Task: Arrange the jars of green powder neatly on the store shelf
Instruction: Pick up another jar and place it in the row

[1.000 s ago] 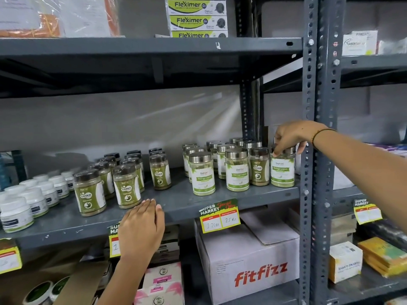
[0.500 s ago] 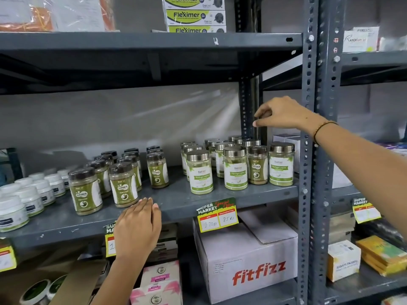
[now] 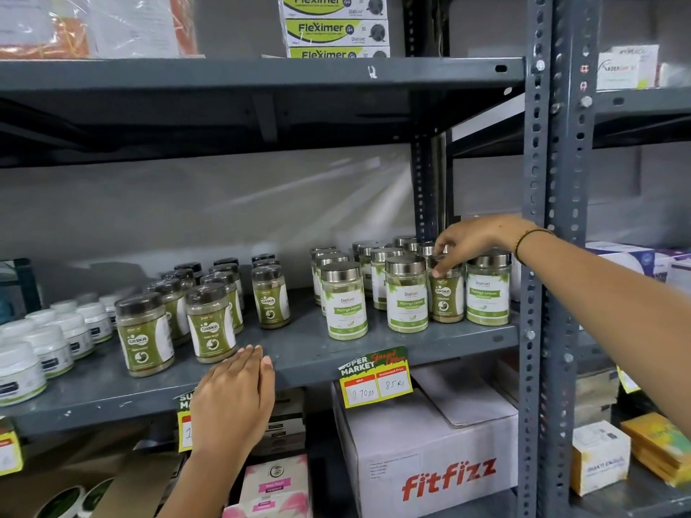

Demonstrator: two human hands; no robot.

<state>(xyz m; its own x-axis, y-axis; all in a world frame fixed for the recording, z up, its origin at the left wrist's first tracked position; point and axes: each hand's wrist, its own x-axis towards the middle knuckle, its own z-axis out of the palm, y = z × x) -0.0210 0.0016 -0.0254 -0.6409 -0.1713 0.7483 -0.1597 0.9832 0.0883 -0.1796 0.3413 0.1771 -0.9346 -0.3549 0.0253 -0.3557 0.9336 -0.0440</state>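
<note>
On the grey metal shelf (image 3: 374,353) stand two groups of green powder jars. Dark-lidded Gaska jars (image 3: 211,323) are at the left, and silver-lidded Moringa jars (image 3: 346,304) at the right. One dark-lidded Gaska jar (image 3: 445,297) stands among the Moringa jars, between two front ones. My right hand (image 3: 471,241) reaches in from the right, its fingers closing around that jar's lid. My left hand (image 3: 235,401) rests flat, fingers together, on the shelf's front edge below the Gaska group and holds nothing.
White tubs (image 3: 48,345) fill the shelf's left end. A price tag (image 3: 375,375) hangs from the front lip. Upright posts (image 3: 538,256) bound the right side. Below sit a Fitfizz carton (image 3: 441,461) and pink boxes (image 3: 276,487). Fleximer boxes (image 3: 332,28) stand on the shelf above.
My right hand left the rightmost Moringa jar, rose near the rear post, then came down onto the Gaska jar among the Moringa jars. My left hand stayed on the shelf edge.
</note>
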